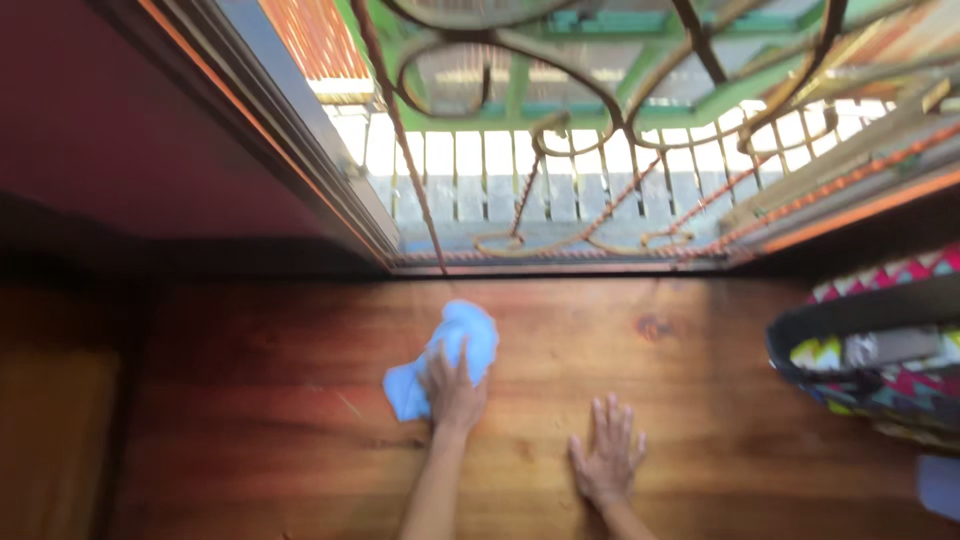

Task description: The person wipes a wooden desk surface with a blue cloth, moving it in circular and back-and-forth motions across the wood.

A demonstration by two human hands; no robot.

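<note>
Blue cloth (447, 355) under the left hand (455, 390) on a wooden worktop (700, 400).
The left grip presses down on the crumpled cloth, fingers curled over it, near the worktop's middle just below the window grille (560, 150). The right hand (607, 455) lies flat and open on bare wood just beside. A patterned bag (880, 340) sits well apart at the right edge.

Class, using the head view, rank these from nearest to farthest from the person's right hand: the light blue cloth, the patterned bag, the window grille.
1. light blue cloth, to its left, under the left hand
2. patterned bag, far right
3. window grille, ahead, beyond the wooden surface

Measured from the right hand.
</note>
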